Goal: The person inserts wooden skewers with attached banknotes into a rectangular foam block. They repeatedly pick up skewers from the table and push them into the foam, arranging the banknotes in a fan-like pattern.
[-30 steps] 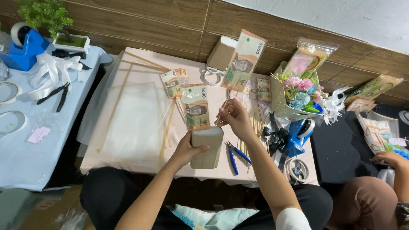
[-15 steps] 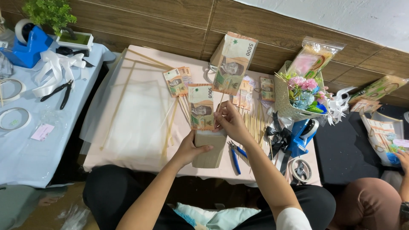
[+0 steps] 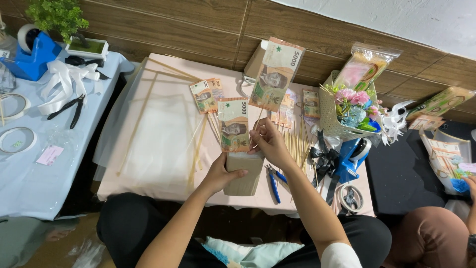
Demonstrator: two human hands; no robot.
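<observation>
The right hand (image 3: 270,144) pinches a thin wooden stick between thumb and fingertips, low on its shaft, just above the foam block (image 3: 244,173). At the stick's top, up and away from the hand, sits a banknote (image 3: 275,74), tilted and standing well clear of the table. The left hand (image 3: 218,174) grips the block from its near-left side, thumb laid across the front face, steadying it at the edge of the pink table (image 3: 158,144).

Touching the right hand's inner side, a second banknote on a stick (image 3: 234,124) already stands planted in the block. That closeness looks like the main risk: a nudge from the knuckles could tip or loosen it. The stick in hand is slim and top-heavy, so a slanted push could bend or snap it, or crease the note.

Just right of the block lie blue-handled pliers (image 3: 274,181), and beyond the right hand a bundle of bare sticks (image 3: 297,144); a sweeping elbow could scatter them. The block overhangs the table edge, so a slackened left grip could let it drop.
</observation>
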